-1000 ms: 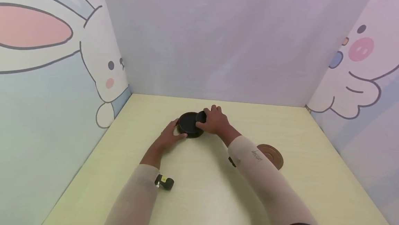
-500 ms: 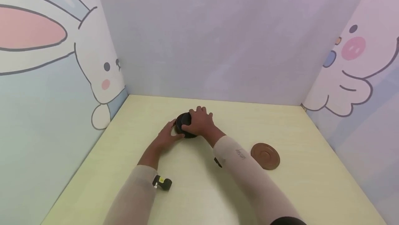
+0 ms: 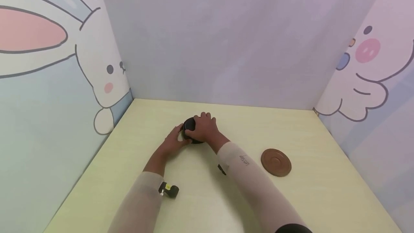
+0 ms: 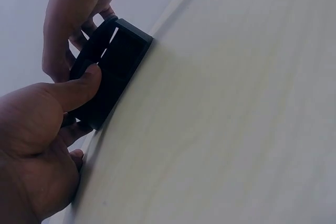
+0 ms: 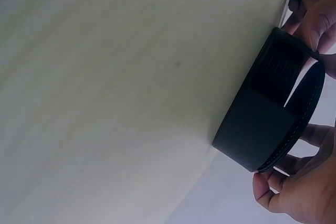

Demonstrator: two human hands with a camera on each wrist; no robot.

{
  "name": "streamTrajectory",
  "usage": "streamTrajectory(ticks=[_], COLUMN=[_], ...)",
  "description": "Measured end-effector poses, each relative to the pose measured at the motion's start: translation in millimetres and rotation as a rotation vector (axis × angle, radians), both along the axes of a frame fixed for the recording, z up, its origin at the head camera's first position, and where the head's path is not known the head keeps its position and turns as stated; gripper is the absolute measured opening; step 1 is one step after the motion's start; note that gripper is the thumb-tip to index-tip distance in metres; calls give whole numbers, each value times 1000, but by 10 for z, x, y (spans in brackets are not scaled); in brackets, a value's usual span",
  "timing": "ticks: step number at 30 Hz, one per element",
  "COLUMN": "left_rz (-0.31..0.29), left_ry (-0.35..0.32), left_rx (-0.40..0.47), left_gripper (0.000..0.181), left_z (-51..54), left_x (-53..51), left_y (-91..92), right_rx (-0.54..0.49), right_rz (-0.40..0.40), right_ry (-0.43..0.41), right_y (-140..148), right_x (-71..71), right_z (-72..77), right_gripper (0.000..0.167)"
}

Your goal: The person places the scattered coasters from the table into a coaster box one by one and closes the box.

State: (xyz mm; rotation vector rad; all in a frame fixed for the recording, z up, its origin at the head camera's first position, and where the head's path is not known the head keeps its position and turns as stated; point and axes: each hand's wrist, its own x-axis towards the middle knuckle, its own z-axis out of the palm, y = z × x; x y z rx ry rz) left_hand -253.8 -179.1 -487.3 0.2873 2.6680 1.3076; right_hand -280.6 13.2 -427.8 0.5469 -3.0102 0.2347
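Observation:
A black round coaster holder [image 5: 252, 129] with cut-out sides stands on the table. My left hand [image 3: 172, 144] grips its left side, thumb at the near edge. In the left wrist view, that thumb [image 4: 84, 85] presses on the holder's rim. My right hand [image 3: 205, 128] holds a black stitched-edge round coaster [image 5: 307, 111] over the holder's top, fingers spread around its edge. The coaster sits slightly tilted, with a gap on one side. The right hand hides most of both in the head view. Whether other coasters lie inside cannot be seen.
A brown round disc with concentric rings [image 3: 276, 162] lies on the pale wooden table [image 3: 200, 197], to the right of the right forearm. Cartoon-printed walls [image 3: 106, 78] enclose the table at the sides, and a plain lilac wall [image 3: 220, 46] stands behind.
My right hand has moved left with the coaster, from the holder's right edge to over its top. The left hand keeps its grip. The brown disc has come fully into view.

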Motion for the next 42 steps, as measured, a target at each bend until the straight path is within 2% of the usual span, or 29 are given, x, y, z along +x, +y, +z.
streamTrajectory(ticks=[6, 16, 24, 33, 42], left_rz=[-8, -5, -14, 6, 6], left_ry=[13, 11, 18, -4, 23], left_rx=[16, 14, 3, -30, -26], left_gripper=[95, 94, 93, 95, 96], left_z=[6, 3, 16, 33, 51], left_x=[6, 19, 28, 29, 95], left_y=[-3, 7, 6, 30, 32], right_rx=[18, 59, 0, -77, -119], right_rz=[12, 8, 66, 112, 51], right_ry=[-10, -52, -104, -192, -215], right_y=[-9, 23, 145, 447, 968], right_x=[29, 47, 48, 38, 77], right_z=[11, 24, 82, 171, 264], right_gripper=[71, 84, 84, 80, 79])
